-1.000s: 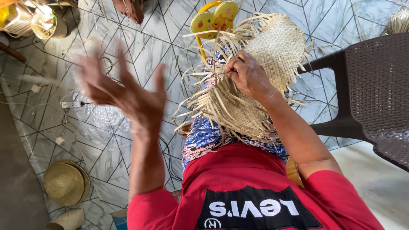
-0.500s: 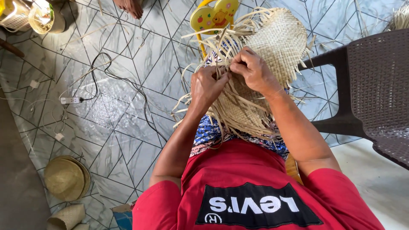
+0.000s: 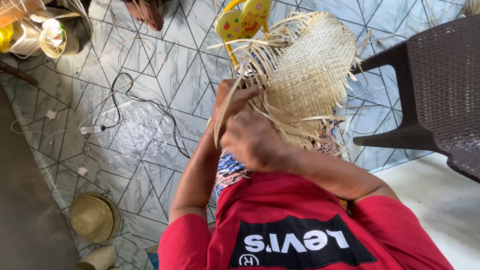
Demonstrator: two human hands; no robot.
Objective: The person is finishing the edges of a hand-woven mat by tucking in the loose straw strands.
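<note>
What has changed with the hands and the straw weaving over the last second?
The left hand, raised and spread open off to the side a second ago, came in to the woven straw piece and now pinches loose strips at its edge. The right hand stayed on the weaving, now nearer the body. The straw hat on the floor has not moved.

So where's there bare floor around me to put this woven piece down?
Bare tile lies between the black cable and the finished straw hat, and the pale floor below the dark chair is free. Top left is crowded with baskets; both hands work the woven mat.
</note>
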